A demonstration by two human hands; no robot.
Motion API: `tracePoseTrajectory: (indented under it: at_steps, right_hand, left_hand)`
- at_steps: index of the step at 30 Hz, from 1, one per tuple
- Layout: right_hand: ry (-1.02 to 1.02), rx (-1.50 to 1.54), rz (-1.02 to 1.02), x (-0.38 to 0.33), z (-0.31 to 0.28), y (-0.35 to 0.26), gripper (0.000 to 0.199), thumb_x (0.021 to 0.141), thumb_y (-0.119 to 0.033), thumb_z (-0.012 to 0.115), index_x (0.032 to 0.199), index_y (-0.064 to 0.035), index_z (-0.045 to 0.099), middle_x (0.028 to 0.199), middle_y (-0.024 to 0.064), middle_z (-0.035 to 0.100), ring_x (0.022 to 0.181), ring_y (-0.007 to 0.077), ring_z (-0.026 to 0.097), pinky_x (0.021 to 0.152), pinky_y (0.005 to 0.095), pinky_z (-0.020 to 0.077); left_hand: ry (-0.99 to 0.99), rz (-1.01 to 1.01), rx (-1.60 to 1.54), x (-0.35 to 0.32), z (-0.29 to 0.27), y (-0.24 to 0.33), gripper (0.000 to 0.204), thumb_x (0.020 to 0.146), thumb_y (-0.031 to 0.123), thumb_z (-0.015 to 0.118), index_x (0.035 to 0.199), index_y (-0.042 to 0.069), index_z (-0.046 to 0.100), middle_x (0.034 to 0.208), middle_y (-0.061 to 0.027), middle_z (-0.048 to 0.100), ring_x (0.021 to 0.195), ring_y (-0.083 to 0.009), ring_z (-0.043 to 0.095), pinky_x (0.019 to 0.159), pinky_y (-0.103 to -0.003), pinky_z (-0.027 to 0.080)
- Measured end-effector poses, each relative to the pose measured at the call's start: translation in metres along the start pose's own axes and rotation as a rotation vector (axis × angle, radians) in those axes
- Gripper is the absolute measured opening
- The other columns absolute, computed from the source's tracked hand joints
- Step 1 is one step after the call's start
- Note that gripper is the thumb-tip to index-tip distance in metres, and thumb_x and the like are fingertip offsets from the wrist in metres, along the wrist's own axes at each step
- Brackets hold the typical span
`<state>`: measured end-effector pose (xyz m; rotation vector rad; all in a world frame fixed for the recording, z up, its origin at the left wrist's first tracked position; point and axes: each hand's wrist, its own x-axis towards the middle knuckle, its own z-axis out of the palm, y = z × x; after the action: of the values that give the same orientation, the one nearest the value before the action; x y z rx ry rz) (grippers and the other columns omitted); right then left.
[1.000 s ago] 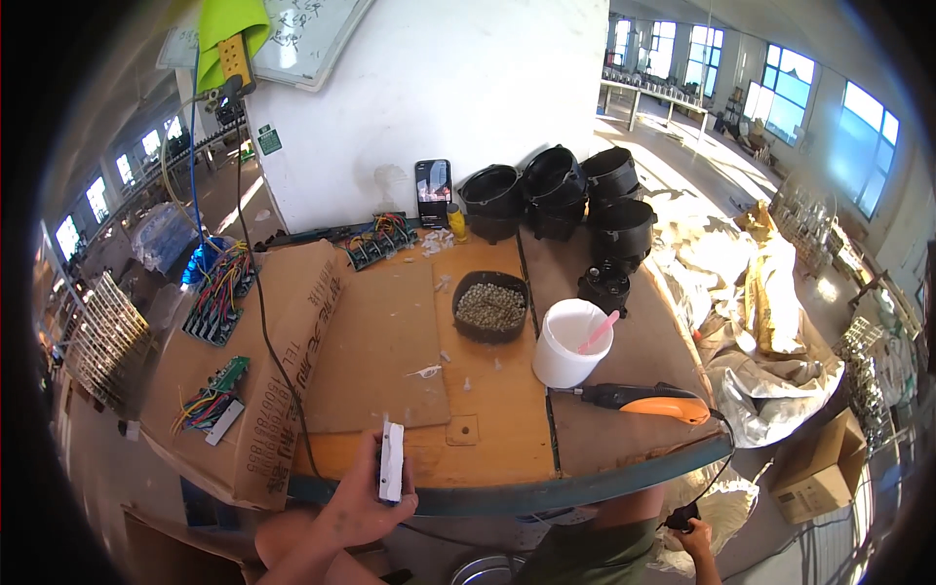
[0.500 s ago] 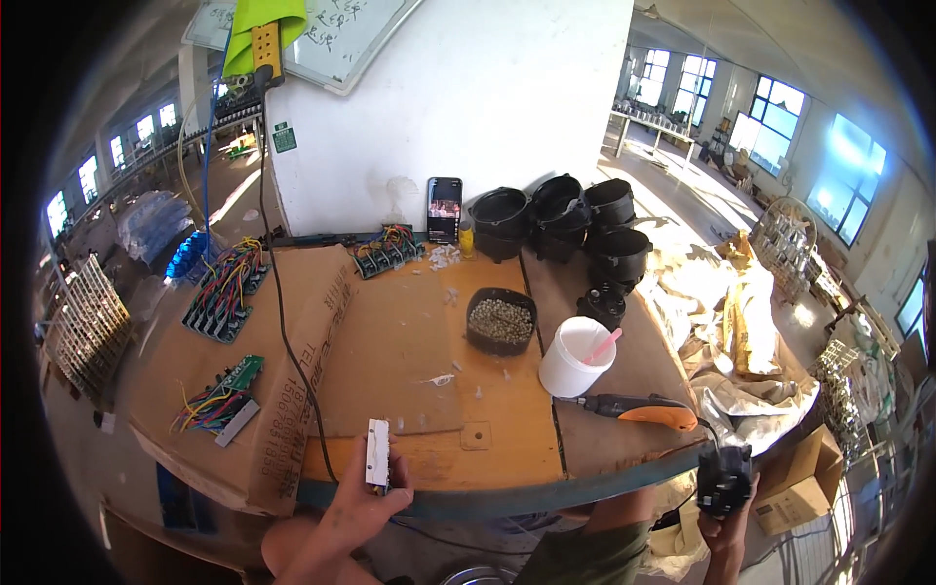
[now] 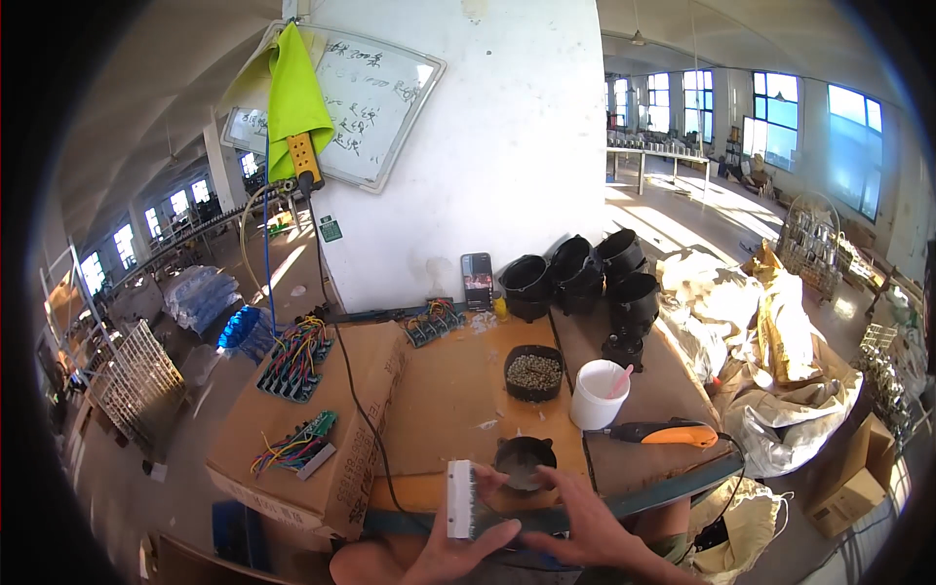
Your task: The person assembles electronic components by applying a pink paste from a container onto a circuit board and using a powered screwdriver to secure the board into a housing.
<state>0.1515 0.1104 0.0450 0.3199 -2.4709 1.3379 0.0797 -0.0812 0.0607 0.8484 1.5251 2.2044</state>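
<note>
My left hand (image 3: 458, 546) is closed around a circuit board with a pale metal bar (image 3: 459, 492), held upright over the table's front edge. Just beyond it, on the wooden table, rests a round black housing (image 3: 526, 460) with its open top facing up. My right hand (image 3: 587, 525) is beside that housing, fingers apart and curved, holding nothing. Behind the housing, a dark tray (image 3: 533, 393) contains many small metal pieces. A white tub (image 3: 598, 402) with a pink handle sticking out stands to its right.
A cardboard box (image 3: 292, 409) at left carries wired circuit boards (image 3: 295, 363). An orange and black power tool (image 3: 673, 432) lies at right. More black housings (image 3: 575, 265) cluster at the back, beside a phone (image 3: 477, 283). A black cord (image 3: 363, 390) crosses the table's left side.
My right hand has come from the far right to the table front and let go of the black housing, which now rests there. My left hand still holds the circuit board. The view has tilted up.
</note>
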Motion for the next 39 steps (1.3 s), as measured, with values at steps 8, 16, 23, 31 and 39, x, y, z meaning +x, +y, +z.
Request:
tracePoseTrajectory:
  at_steps: [8, 16, 23, 31, 39]
  right_hand:
    - [-0.347, 1.015, 0.2, -0.024, -0.007, 0.003, 0.076, 0.092, -0.007, 0.061, 0.153, 0.001, 0.017, 0.147, 0.017, 0.039, 0.138, 0.0241, 0.039, 0.114, 0.0378, 0.0296]
    - [-0.111, 0.838, 0.296, -0.03, 0.016, 0.02, 0.053, 0.093, -0.001, 0.061, 0.14, 0.0013, 0.037, 0.128, 0.0118, 0.053, 0.12, 0.0186, 0.052, 0.104, 0.0356, 0.041]
    - [-0.172, 1.137, 0.596, -0.024, 0.009, 0.014, 0.046, 0.098, -0.012, 0.059, 0.14, -0.0004, 0.043, 0.12, 0.0079, 0.058, 0.107, 0.0135, 0.057, 0.092, 0.03, 0.0455]
    - [-0.435, 1.225, 0.839, -0.031, 0.017, 0.069, 0.04, 0.107, -0.034, 0.04, 0.125, -0.0035, 0.059, 0.071, -0.0047, 0.051, 0.062, 0.0063, 0.043, 0.055, 0.0205, 0.0366]
    - [-0.685, 1.732, 1.04, -0.031, 0.016, 0.058, 0.024, 0.105, -0.028, 0.044, 0.097, -0.0087, 0.056, 0.066, -0.0076, 0.036, 0.052, 0.0036, 0.031, 0.043, 0.0169, 0.0234]
  left_hand:
    - [-0.25, 0.116, 0.521, 0.016, 0.031, -0.016, 0.08, 0.079, 0.026, 0.083, 0.135, 0.007, 0.029, 0.136, -0.0144, 0.035, 0.125, -0.0223, 0.039, 0.101, -0.037, 0.038]
    - [-0.359, 0.072, 0.649, 0.021, 0.03, -0.027, 0.086, 0.076, 0.024, 0.086, 0.137, 0.004, 0.028, 0.136, -0.0155, 0.035, 0.123, -0.0242, 0.041, 0.103, -0.036, 0.037]
    - [-0.361, 0.063, 0.673, 0.021, 0.022, -0.031, 0.087, 0.074, 0.026, 0.087, 0.137, 0.004, 0.031, 0.134, -0.0154, 0.038, 0.125, -0.027, 0.04, 0.106, -0.038, 0.033]
    - [-0.536, 0.219, 0.799, 0.028, 0.012, -0.012, 0.08, 0.073, 0.037, 0.087, 0.131, 0.005, 0.042, 0.129, -0.0174, 0.04, 0.124, -0.0349, 0.04, 0.104, -0.042, 0.034]
    - [-0.72, 0.215, 1.332, 0.017, 0.011, 0.033, 0.065, 0.083, 0.042, 0.072, 0.128, 0.003, 0.045, 0.124, -0.0164, 0.043, 0.114, -0.0342, 0.043, 0.097, -0.048, 0.033]
